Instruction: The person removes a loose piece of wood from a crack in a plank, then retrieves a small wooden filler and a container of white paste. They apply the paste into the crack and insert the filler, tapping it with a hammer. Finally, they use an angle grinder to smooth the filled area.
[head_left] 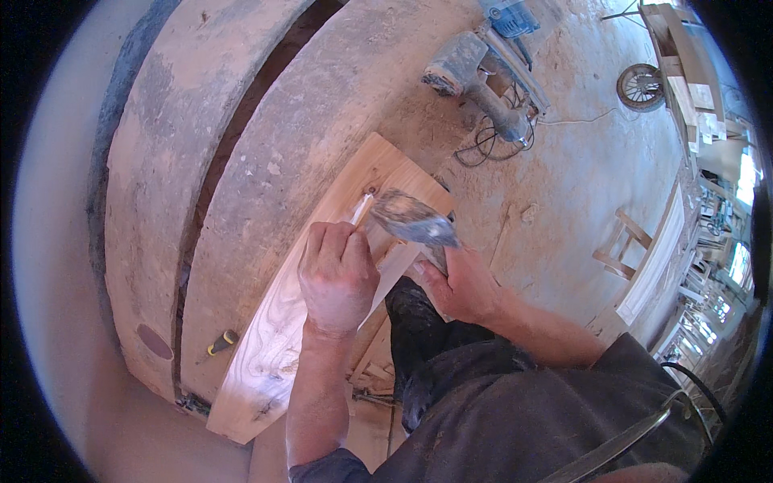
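Left hand (338, 270) clasps slim tool (361, 211) over board (256, 362); right hand (462, 286) grips blurred tool (409, 217)

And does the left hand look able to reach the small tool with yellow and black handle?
Probably yes: the yellow-and-black tool lies uncovered on the worn brownish bench, left of the wooden board. But the left hand grips a slim pale tool, which it might release first.

room to pass left of the board (278, 318); blurred tool (412, 219) obstructs its far part
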Demonstrator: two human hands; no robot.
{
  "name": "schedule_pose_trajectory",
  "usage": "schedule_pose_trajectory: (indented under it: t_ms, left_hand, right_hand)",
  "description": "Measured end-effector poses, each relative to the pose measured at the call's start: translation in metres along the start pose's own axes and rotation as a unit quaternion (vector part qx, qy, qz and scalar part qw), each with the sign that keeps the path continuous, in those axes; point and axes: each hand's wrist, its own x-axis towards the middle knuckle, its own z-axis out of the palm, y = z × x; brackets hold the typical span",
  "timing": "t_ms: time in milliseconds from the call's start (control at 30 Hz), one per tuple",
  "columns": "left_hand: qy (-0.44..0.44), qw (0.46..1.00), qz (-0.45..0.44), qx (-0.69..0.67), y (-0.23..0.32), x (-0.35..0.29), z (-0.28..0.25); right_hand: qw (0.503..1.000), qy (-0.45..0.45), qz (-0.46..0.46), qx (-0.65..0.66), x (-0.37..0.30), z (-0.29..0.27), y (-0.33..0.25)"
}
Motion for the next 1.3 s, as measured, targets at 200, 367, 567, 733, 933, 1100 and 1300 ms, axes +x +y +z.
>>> schedule_pose_trajectory:
  t_ms: [200,367,567,733,933,1100,1300]
  left_hand:
    - [0.035,0.999,-0.026,-0.013,-0.001,-0.004,0.005]
    - [0.068,0.995,-0.074,-0.028,-0.001,-0.012,0.004]
    - [0.121,0.968,-0.22,0.013,0.008,-0.039,-0.007]
    - [0.122,0.944,-0.302,0.044,0.015,-0.042,0.009]
    - [0.132,0.944,-0.302,0.018,0.011,-0.043,0.012]
    - [0.146,0.934,-0.326,0.006,0.009,-0.043,0.015]
    - [0.145,0.934,-0.327,0.001,0.01,-0.044,0.013]
  right_hand:
    - [0.997,-0.031,0.06,-0.023,0.003,0.003,-0.004]
    - [0.999,-0.008,0.02,0.036,-0.004,-0.011,-0.015]
    - [0.989,0.047,0.045,0.133,-0.053,-0.01,0.01]
    - [0.986,0.05,0.133,0.085,-0.057,0.006,0.032]
    - [0.997,0.065,0.029,0.007,-0.034,0.019,0.02]
    - [0.997,0.026,0.069,0.012,-0.024,0.022,0.025]
    - [0.998,0.038,0.058,-0.009,-0.028,0.031,0.016]
